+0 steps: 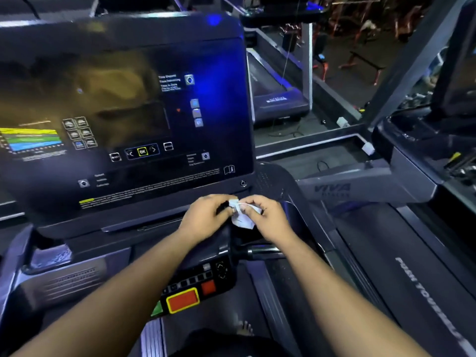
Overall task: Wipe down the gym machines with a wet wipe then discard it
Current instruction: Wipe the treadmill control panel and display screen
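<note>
I stand on a treadmill facing its large dark console (123, 112), whose glossy panel shows buttons and a coloured chart. Below the console's lower right corner, my left hand (206, 217) and my right hand (268, 220) meet. Between them is a small crumpled white wet wipe (242, 219), pinched by the fingers of both hands. The wipe hangs a little below the fingertips, held in the air just in front of the console's bottom edge. Part of the wipe is hidden inside my fingers.
A control panel with a red stop button (183, 300) sits below my forearms. The treadmill belt (386, 266) of a neighbouring machine runs along the right. Another treadmill (278, 99) and gym frames stand beyond the console. My bare foot (244, 328) shows at the bottom.
</note>
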Demonstrator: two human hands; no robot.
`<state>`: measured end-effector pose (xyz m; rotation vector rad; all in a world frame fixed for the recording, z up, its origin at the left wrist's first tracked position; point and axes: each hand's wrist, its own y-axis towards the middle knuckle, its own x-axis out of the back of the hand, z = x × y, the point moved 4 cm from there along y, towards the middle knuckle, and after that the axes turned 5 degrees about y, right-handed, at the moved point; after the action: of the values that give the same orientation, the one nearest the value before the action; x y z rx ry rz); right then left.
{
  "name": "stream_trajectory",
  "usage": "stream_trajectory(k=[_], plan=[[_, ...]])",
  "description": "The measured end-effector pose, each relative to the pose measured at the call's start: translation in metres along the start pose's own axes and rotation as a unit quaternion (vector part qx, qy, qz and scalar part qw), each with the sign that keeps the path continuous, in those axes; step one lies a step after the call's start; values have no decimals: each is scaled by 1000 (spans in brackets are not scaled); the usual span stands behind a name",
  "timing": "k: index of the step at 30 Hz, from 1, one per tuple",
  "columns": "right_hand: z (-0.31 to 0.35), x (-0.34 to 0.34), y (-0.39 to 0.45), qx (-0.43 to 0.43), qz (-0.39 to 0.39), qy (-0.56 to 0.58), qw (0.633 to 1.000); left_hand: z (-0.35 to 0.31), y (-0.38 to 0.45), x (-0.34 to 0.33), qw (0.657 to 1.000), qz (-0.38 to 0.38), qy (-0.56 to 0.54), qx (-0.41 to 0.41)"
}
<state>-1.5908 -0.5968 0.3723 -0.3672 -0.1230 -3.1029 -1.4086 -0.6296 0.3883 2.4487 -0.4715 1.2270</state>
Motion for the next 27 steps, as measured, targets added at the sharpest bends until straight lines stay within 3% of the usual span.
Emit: stream_trajectory(k=[6,9,13,17,21,24,27], plan=[[4,13,-44,-118,-93,217,965,-21,-7,-34,964,112,-239,30],[5,15,-70,-162,-145,237,947,-26,-18,-46,925,158,-336,79],[5,10,-109,-175,-134,247,944,-34,-32,-52,911,156,-363,120],[-4,5,-129,-191,-186,177,948,-31,-48,-61,930,174,-305,111],[-13,4,-129,-211,-233,120,942,-26,-60,-58,977,187,-97,44],[-20,6,-107,-207,-188,-81,957,-26,-67,-48,987,132,88,-39],[-27,-1,-76,-178,-98,-289,935,-14,-68,-48,978,112,173,-46]])
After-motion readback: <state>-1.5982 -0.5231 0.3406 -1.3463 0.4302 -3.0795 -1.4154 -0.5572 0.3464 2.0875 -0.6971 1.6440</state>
